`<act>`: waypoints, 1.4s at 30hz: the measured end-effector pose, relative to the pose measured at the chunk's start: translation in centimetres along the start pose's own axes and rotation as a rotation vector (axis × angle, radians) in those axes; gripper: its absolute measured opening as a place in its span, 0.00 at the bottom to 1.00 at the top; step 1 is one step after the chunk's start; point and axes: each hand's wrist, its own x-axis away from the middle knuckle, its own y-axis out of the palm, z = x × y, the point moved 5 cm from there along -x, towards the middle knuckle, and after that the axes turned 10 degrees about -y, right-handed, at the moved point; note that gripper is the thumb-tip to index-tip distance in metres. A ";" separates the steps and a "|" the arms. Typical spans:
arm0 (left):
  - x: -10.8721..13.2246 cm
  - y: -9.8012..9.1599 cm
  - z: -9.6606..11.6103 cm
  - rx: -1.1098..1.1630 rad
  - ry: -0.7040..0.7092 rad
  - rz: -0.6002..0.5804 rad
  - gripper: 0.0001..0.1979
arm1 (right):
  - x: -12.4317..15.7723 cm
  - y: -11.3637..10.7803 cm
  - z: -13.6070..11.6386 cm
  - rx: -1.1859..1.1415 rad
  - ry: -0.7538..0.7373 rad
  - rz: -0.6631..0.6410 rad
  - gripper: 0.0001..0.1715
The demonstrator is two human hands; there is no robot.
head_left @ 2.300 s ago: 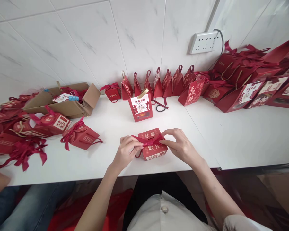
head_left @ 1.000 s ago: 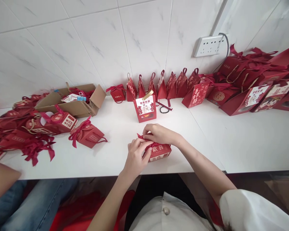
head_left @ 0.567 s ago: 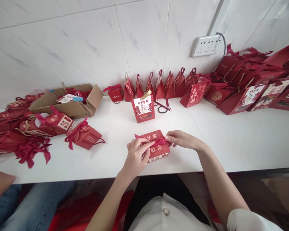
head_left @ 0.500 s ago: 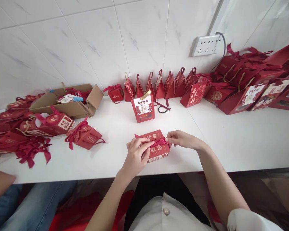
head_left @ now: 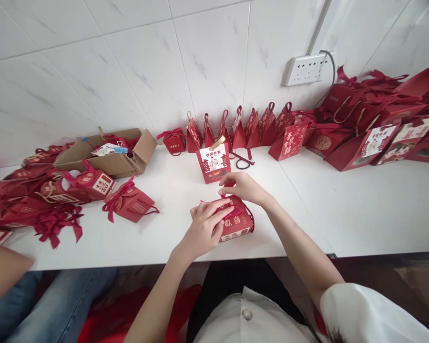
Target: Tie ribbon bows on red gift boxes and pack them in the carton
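Note:
A small red gift box with pale Chinese characters lies in front of me near the table's front edge. Across its top runs a crimson ribbon. My left hand grips the box from the left, its fingers lying over the top and the ribbon. At the box's far side, my right hand is closed in a pinch on the ribbon, part of which shows below its fingertips. A dark red cord handle hangs at the box's right end. Directly behind stands a red box with a printed white card.
Small red bags line the wall, with larger red boxes stacked at the right. On the left are a cardboard box, a ribboned red box and loose bows. Another person's arm is at far left.
My right hand has moved from the box's right end to its far side, pulling ribbon along. My left hand stays on the box. The view has shifted slightly.

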 end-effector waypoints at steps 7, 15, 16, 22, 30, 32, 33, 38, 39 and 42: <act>-0.3 0.0 -0.2 0.001 -0.028 -0.033 0.23 | 2.0 -0.9 -0.9 0.252 -0.043 0.185 0.09; -0.5 0.0 -0.4 -0.004 -0.039 -0.024 0.22 | 8.1 -1.0 -1.8 0.328 0.013 0.314 0.18; -0.5 0.0 -0.5 -0.011 -0.039 -0.018 0.21 | 8.2 -0.7 -1.8 0.332 -0.003 0.320 0.18; -0.3 0.0 -0.6 -0.020 -0.057 0.012 0.19 | 8.1 0.6 -1.3 0.281 -0.032 0.346 0.12; 1.9 0.3 -2.0 0.200 -0.501 0.421 0.12 | 9.3 1.3 0.0 0.037 0.199 0.386 0.14; 2.0 1.0 -2.3 0.314 -0.603 0.294 0.14 | 9.5 1.5 0.2 -0.023 0.221 0.400 0.15; 2.0 1.3 -2.3 0.380 -0.639 0.219 0.16 | 9.5 1.6 0.4 -0.062 0.229 0.409 0.15; 2.0 2.0 -2.2 0.649 -0.650 0.115 0.20 | 9.6 1.9 1.0 -0.282 0.280 0.440 0.19; 1.9 2.1 -2.3 0.691 -0.636 0.110 0.20 | 9.6 2.0 1.1 -0.318 0.298 0.436 0.20; 1.8 2.7 -2.8 0.808 -0.602 0.076 0.20 | 9.7 2.0 1.6 -0.423 0.347 0.439 0.21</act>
